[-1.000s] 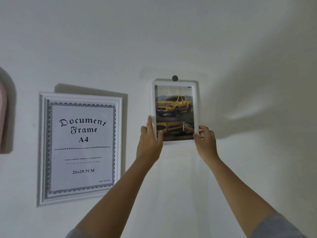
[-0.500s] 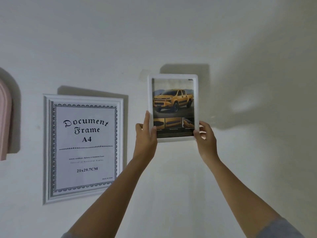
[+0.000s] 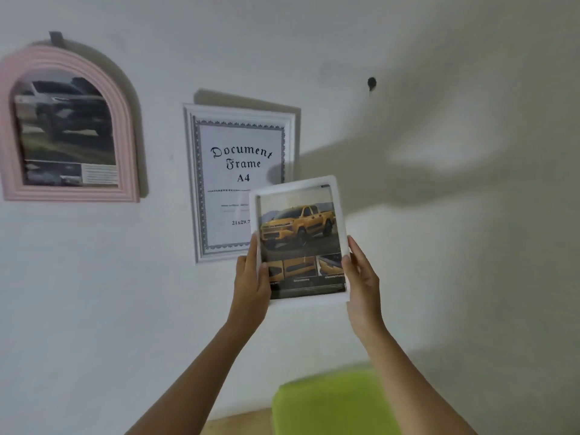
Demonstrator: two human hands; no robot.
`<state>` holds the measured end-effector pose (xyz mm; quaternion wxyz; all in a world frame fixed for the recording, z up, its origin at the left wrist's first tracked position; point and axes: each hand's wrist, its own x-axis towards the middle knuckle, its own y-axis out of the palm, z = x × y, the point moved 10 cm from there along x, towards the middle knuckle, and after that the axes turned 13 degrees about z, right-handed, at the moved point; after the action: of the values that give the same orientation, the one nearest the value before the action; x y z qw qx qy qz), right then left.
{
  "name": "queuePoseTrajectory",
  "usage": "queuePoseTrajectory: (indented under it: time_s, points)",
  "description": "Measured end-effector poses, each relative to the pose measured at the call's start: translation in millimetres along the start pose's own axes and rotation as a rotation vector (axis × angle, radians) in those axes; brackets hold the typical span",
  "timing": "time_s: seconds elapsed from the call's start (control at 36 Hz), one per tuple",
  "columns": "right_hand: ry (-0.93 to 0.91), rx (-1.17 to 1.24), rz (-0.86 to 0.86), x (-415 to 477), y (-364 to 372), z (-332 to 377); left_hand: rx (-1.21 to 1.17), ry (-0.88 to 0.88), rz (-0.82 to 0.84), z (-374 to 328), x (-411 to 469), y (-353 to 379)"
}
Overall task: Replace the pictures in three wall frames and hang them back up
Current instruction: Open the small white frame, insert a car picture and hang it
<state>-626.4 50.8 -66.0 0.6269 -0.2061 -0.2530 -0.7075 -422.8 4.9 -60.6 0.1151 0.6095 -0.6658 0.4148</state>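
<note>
Centre of view, I see left hand (image 3: pixel 251 284) and right hand (image 3: pixel 361 277) each curled round the white rectangular yellow-truck frame (image 3: pixel 298 221) at its side edges.

White wall (image 3: pixel 314 42), pink arched frame (image 3: pixel 72 193) hanging left, silver document frame (image 3: pixel 238 158) beside it, dark hook (image 3: pixel 371 83)

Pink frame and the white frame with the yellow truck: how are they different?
The pink frame has an arched top; the white frame is rectangular. The pink frame hangs on the wall; the left hand and right hand hold the white frame, tilted. Both hold vehicle pictures.
</note>
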Motion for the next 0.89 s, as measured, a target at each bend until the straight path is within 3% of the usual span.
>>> queuePoseTrajectory:
  time_s: [0.28,0.39,0.53,0.64,0.78,0.89]
  points:
    - [0.222,-0.044,-0.051,-148.2,87.3,-94.8,0.103,-0.312,0.205,118.9,-163.0,-32.4]
    - [0.247,-0.143,-0.041,-190.0,116.4,-114.0,0.051,-0.410,0.196,137.4,-193.8,-44.3]
    - [0.191,-0.437,0.106,-229.4,149.1,-134.8,-0.212,-0.534,0.256,127.8,-205.5,-32.1]
    - [0.132,-0.641,0.230,-252.1,172.5,-136.5,-0.396,-0.630,0.193,134.9,-225.3,-27.3]
    - [0.038,-0.830,0.309,-267.1,188.4,-133.7,-0.410,-0.675,0.139,149.2,-248.6,-28.2]
    - [0.008,-0.842,0.334,-272.1,192.2,-138.5,-0.412,-0.675,0.132,155.0,-251.2,-31.2]
